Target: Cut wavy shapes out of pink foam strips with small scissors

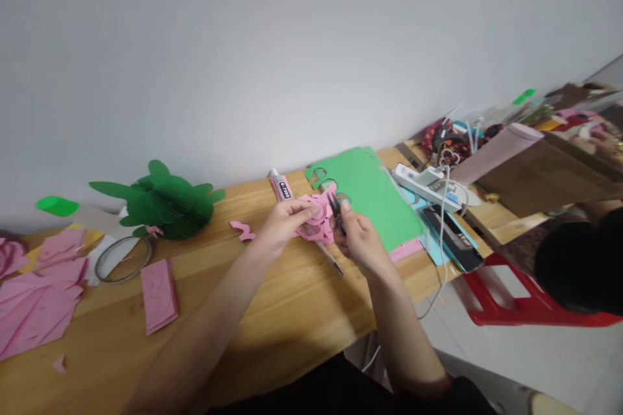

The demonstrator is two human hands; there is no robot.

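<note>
Near the middle of the wooden table, my left hand (pixel 287 222) pinches a round pink paper piece (pixel 318 209) between thumb and fingers. My right hand (pixel 357 233) is closed around dark-bladed scissors (pixel 335 207), whose blades point up beside the paper. More pink cut scraps (pixel 314 231) lie under the hands. A pen (pixel 333 260) rests on the table just below them. Behind my left hand lies a glue tube (pixel 281 187) marked B-7000. Green paper sheets (pixel 374 198) lie right behind the scissors, with shapes cut out of their left edge.
A green honeycomb paper figure (pixel 168 201) stands at the left, beside a tape roll (pixel 124 259) and a pink paper stack (pixel 159 296). On the right are a power strip (pixel 426 187), a phone (pixel 452 238) and a cable. A red stool (pixel 506 298) stands below.
</note>
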